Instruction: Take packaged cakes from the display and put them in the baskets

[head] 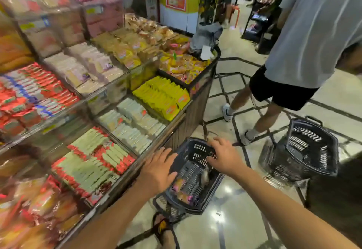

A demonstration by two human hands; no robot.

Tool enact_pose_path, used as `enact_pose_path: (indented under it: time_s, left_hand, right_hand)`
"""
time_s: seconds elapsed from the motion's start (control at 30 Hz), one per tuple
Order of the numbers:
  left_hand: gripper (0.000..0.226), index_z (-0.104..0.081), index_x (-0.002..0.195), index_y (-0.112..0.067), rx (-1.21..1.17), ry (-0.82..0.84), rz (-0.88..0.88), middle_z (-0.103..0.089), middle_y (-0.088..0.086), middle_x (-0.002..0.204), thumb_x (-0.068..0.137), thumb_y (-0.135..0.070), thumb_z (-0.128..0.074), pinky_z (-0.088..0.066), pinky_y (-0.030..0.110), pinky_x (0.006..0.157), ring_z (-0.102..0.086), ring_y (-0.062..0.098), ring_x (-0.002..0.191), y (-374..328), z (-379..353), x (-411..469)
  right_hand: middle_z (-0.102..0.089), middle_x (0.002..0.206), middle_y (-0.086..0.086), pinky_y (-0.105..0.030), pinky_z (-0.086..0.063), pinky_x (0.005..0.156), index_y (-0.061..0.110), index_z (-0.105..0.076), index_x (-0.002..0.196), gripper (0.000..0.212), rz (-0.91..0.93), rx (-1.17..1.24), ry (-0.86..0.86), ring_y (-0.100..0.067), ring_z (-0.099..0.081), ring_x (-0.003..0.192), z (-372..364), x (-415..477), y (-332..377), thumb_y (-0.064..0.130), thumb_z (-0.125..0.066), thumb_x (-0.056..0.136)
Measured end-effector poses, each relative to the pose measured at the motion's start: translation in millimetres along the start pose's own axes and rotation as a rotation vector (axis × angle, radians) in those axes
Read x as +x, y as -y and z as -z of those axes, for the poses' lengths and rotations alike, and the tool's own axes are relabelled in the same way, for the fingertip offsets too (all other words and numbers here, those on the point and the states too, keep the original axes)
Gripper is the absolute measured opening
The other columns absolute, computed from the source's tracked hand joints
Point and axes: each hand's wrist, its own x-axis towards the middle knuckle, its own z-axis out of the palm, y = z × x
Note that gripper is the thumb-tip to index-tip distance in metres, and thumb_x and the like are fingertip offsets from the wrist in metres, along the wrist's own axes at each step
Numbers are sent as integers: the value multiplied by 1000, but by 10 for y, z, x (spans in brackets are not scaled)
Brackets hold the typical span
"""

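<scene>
A dark plastic basket [197, 207] stands on the floor beside the display, with a few packaged cakes [181, 189] lying in its bottom. My left hand [157, 170] hovers over the basket's left rim, fingers spread and holding nothing. My right hand [223, 155] is above the basket's far side, fingers relaxed and empty. The tiered display [176, 129] on the left holds compartments of packaged cakes: red-and-white packs [92, 162], pale packs [133, 123] and yellow packs [162, 96]. A second dark basket [311, 147] stands on the floor to the right.
Another person in a grey shirt and black shorts [282, 90] stands close by, between the display's far end and the second basket. My sandalled foot [166, 231] is just below the near basket. Shelving [256, 19] lines the far right, and a yellow pillar [176, 0] rises behind the display.
</scene>
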Motion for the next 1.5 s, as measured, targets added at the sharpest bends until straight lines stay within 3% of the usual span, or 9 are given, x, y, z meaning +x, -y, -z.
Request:
enact_pose_path:
  time_s: [0.17,0.37,0.43,0.57,0.77,0.87,1.0,1.23,1.5]
  left_hand:
    - [70,-23,163,-26,-42,79,-61,-18,0,171,103,-54,-45,-15,43,129,-7,22,160,126,-337,856]
    - [68,-20,164,-26,-81,269,-40,-16,0,172,105,-54,-41,-17,41,126,-9,22,159,205,-965,1690]
    - [69,-20,163,-26,-108,324,-7,-18,-1,171,104,-54,-43,-20,41,125,-13,22,158,239,-1277,1906]
    - [63,-21,161,-33,-182,445,119,-21,-3,169,105,-54,-41,-29,44,120,-20,24,155,356,-2067,2278]
    - [69,-27,161,-22,-279,531,314,-33,9,163,102,-46,-55,-30,41,119,-31,33,148,632,-3567,2722]
    - [67,-40,154,-16,-305,560,420,-46,13,152,96,-40,-65,-33,39,115,-42,35,139,750,-4361,2923]
    - [69,-42,153,-17,-332,574,553,-52,14,146,93,-37,-70,-43,39,108,-51,36,132,922,-5338,3204]
    - [74,-38,151,-9,-382,578,720,-64,22,130,90,-32,-73,-52,38,89,-63,39,115,1209,-6445,3575]
    - [94,-20,161,-10,-400,597,723,-60,11,146,89,-28,-78,-51,37,96,-63,34,124,1349,-6727,3691]
  right_hand:
    - [-53,139,-4,-41,-46,106,22,-56,134,61,-111,53,38,-26,-51,125,-310,450,-429,53,-55,81]
    - [-53,137,-6,-42,-47,103,22,-57,132,54,-212,132,193,-30,-54,124,-1101,987,-837,45,-58,82]
    - [-52,138,-8,-42,-47,104,20,-53,138,60,-233,184,275,-32,-52,124,-1455,1126,-947,43,-60,83]
    - [-48,144,-11,-42,-42,110,16,-47,144,83,-251,294,422,-33,-48,129,-2327,1377,-1155,62,-46,75]
    - [-45,146,-13,-38,-41,110,10,-35,153,76,-434,495,556,-33,-43,135,-3831,1755,-1432,40,-66,90]
    - [-48,143,-14,-36,-41,109,11,-44,148,63,-556,602,538,-33,-48,131,-4513,1938,-1522,26,-69,92]
    - [-49,141,-17,-37,-38,113,9,-44,146,67,-784,753,494,-35,-48,131,-5445,2158,-1686,26,-74,88]
    - [-60,132,-22,-37,-40,106,3,-48,138,52,-1454,1008,16,-39,-55,126,-6449,2341,-1879,18,-66,91]
    - [-61,133,-12,-37,-44,111,11,-52,136,46,-1462,1004,-206,-29,-59,123,-6554,2536,-1851,9,-63,91]
